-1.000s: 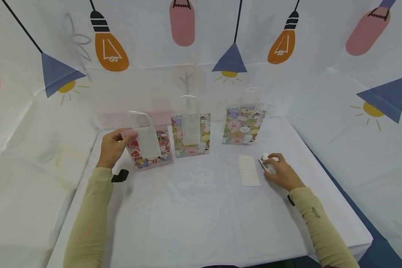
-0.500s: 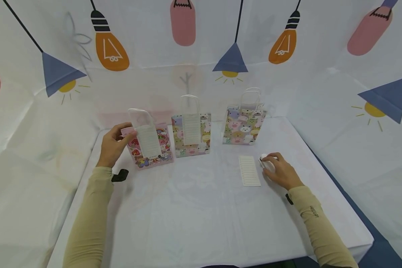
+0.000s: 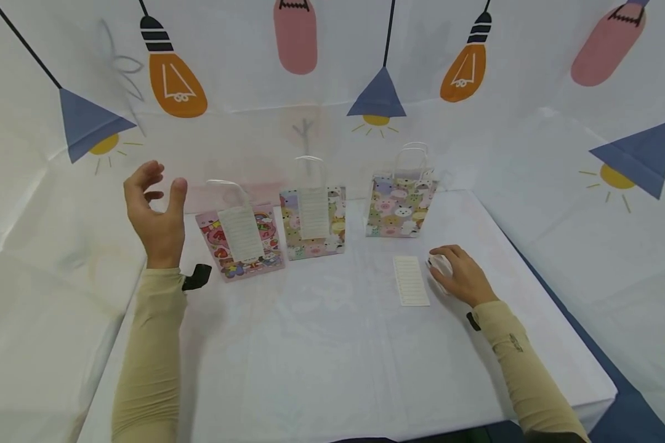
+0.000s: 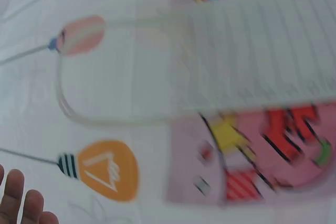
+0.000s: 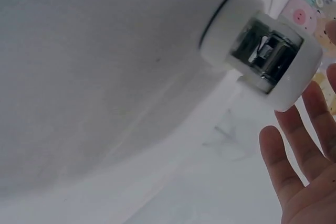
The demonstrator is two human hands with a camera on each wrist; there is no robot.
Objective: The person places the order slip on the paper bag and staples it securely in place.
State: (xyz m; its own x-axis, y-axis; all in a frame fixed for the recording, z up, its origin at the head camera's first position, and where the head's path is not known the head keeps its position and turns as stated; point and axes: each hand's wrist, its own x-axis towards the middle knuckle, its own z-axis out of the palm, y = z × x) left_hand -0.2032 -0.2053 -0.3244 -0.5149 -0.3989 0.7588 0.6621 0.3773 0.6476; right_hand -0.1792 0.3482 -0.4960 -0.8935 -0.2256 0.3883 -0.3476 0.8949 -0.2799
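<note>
My left hand (image 3: pixel 157 215) is raised with spread fingers, left of the pink cartoon paper bag (image 3: pixel 274 249) and apart from it. A lined paper slip (image 3: pixel 241 235) lies on that bag's front; in the left wrist view the same lined slip (image 4: pixel 262 45) fills the right side, beside the bag's pale handle loop (image 4: pixel 59 77). At right, my right hand (image 3: pixel 465 277) is around a small white rounded device (image 3: pixel 441 266) on the table. The right wrist view shows this white device (image 5: pixel 296 72) with a dark metal mechanism, fingertips beside it, fingers fairly straight.
An animal-print bag (image 3: pixel 316 249) with a lined slip (image 3: pixel 313 214) on its front stands in the middle. Another animal-print bag (image 3: pixel 399 209) stands farther right. A loose lined slip (image 3: pixel 412 281) lies left of my right hand. A printed cloth (image 3: pixel 244 141) encloses the table.
My left hand has let go of the pink bag's upper corner and moved up and left. My right hand's fingers have loosened from the white device, which stays in about the same place.
</note>
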